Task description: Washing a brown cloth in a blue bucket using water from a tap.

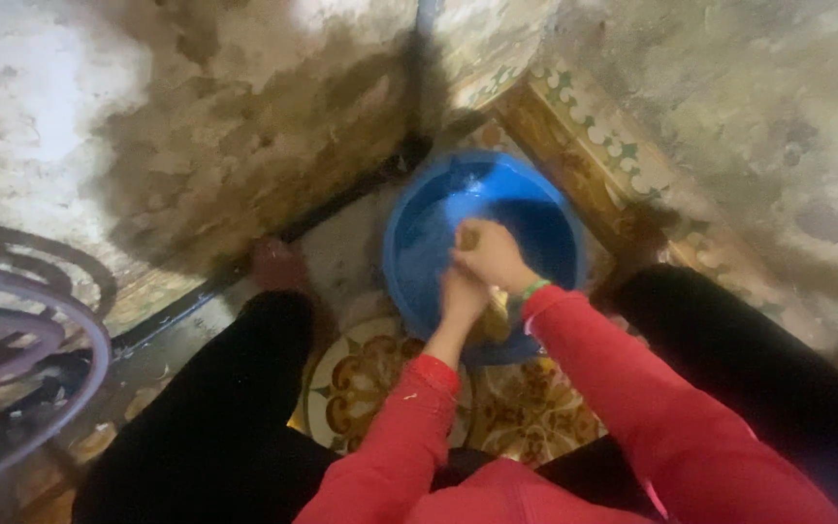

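Both hands' grip — over blue basin

- Two rough plastered walls meet in a corner, stained dark brown and grey, with pale patches where the light falls brightest.
- A thin pipe runs down the corner.
- The floor tiles carry an ornate yellow, brown and white pattern, with a scalloped green border along the right wall.
- Coiled purple hose lies at the left.
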